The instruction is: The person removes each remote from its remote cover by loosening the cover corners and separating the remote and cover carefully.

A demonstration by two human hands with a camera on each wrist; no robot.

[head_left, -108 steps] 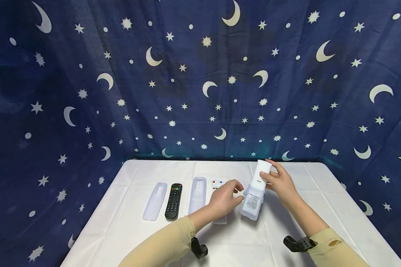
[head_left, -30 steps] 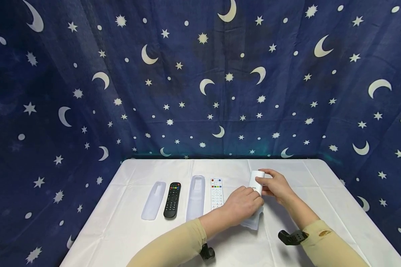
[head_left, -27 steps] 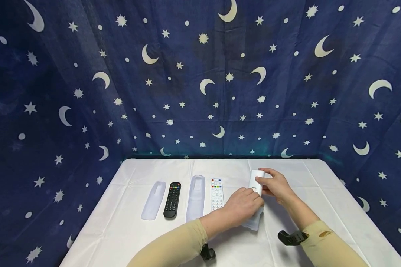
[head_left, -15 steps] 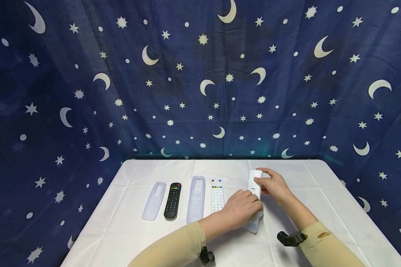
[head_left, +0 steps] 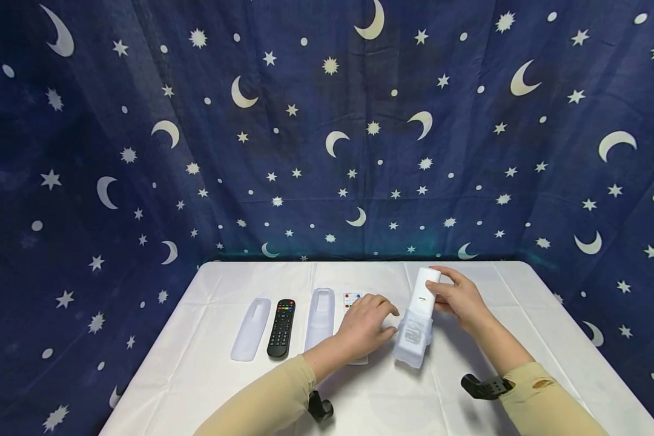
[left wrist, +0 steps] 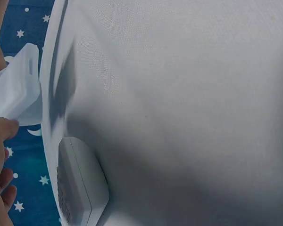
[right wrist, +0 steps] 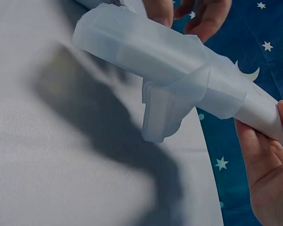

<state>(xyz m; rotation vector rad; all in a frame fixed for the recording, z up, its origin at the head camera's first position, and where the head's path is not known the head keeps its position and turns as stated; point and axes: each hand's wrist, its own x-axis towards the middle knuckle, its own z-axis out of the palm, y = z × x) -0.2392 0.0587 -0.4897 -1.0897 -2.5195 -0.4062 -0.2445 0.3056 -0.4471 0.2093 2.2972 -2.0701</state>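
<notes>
My right hand (head_left: 464, 301) grips the bare upper end of a white remote control (head_left: 425, 289), its back turned toward the head camera. The lower part of this remote sits inside a translucent silicone cover (head_left: 412, 346). In the right wrist view, the cover's edge (right wrist: 162, 113) is folded back and a flap hangs from it. Held tilted, remote and cover are above the table. Just left of the cover, my left hand (head_left: 364, 324) has loosely bent fingers and a thumb spread apart, holding nothing. Beneath it lies another white remote (head_left: 352, 298), partly hidden.
On the white-clothed table (head_left: 196, 387), a translucent cover (head_left: 251, 330) lies at the left, beside a black remote (head_left: 281, 328). Another translucent cover (head_left: 320, 318) is between the black remote and the white one. A blue curtain (head_left: 305, 151) with moons and stars hangs behind.
Half a second ago my left hand was on the silicone cover; it has let go and moved left. My right hand has raised the remote and cover slightly, showing the label through the cover.
</notes>
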